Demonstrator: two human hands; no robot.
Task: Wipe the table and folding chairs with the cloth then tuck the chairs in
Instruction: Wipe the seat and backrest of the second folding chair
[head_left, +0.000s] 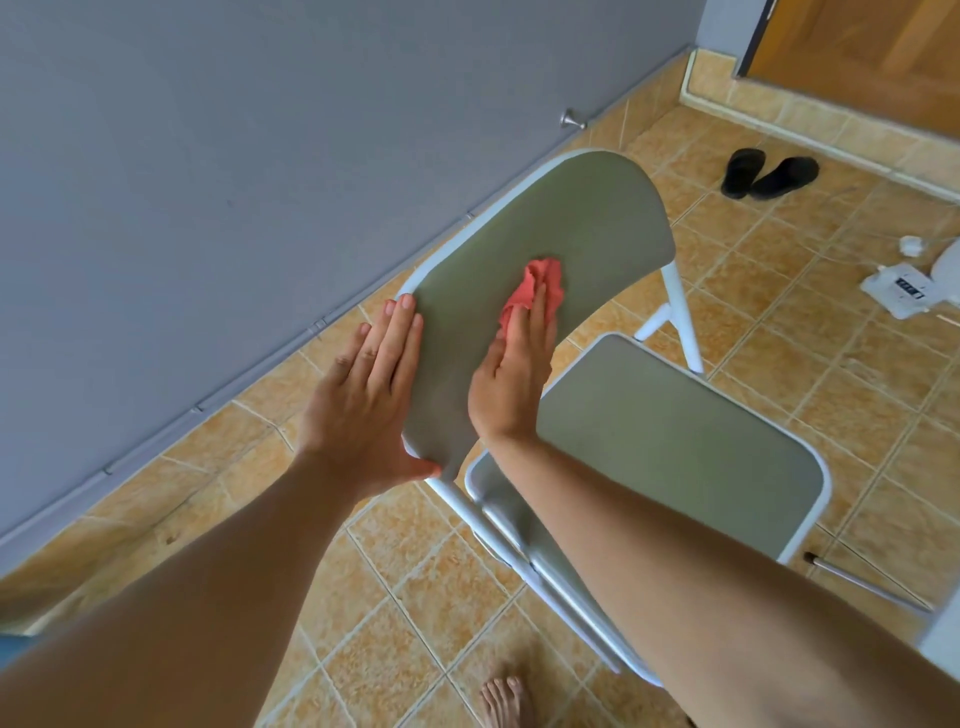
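- A bare foot (506, 701) stands nearest, on the tiled floor (415, 597).
- The folding chair's seat (675, 436) lies flat under the right forearm. The tube frame looks light and could skid on tile, so it needs bracing.
- The left hand (363, 395) lies flat along the backrest's (571, 218) near-left edge with fingers straight and the thumb at its lower corner.
- The right hand (511, 374) presses the coral cloth (540, 283) onto the middle of the backrest with straight fingers.
- The cloth looks soft and bunched, best held under a flat palm. It lies lengthwise along the fingers.
- The stiff, smooth backrest runs lengthwise away toward the black slippers (769, 174).
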